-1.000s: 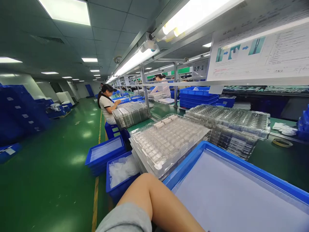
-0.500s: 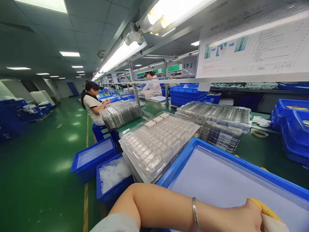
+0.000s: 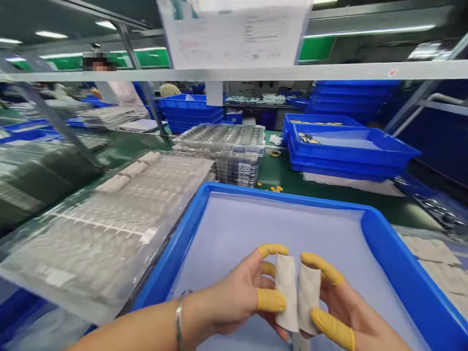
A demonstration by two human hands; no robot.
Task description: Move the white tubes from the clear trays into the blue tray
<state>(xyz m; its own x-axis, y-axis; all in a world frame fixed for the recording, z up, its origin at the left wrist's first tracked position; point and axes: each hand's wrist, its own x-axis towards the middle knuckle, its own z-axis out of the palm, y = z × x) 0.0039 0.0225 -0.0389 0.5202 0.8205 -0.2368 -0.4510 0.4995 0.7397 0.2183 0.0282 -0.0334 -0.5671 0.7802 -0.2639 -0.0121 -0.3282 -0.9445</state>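
Left hand (image 3: 234,297) & right hand (image 3: 340,302) close together at 6 o'clock, each pinching one of two beige strips (image 3: 286,292) in yellow finger cots (image 3: 271,300) over blue tray (image 3: 256,191). Strip handling in hand, seemingly; next move needs steady pinch.

- Factory assembly floor: green workbench (image 3: 283,170) at twelve o'clock
- Stacked blue plastic bins (image 3: 351,146) at two o'clock
- Clear plastic trays (image 3: 219,139) at twelve o'clock
- Posted work instruction sheet (image 3: 234,34) above

Green bench (image 3: 283,173) from here: blue tray (image 3: 175,243) with pale lilac liner up front, stacked clear blister trays (image 3: 109,214) just left, more clear trays (image 3: 234,151) behind, stacked blue bins (image 3: 351,151) right, tape roll (image 3: 275,153), loose yellow bits (image 3: 275,188) near the tray.
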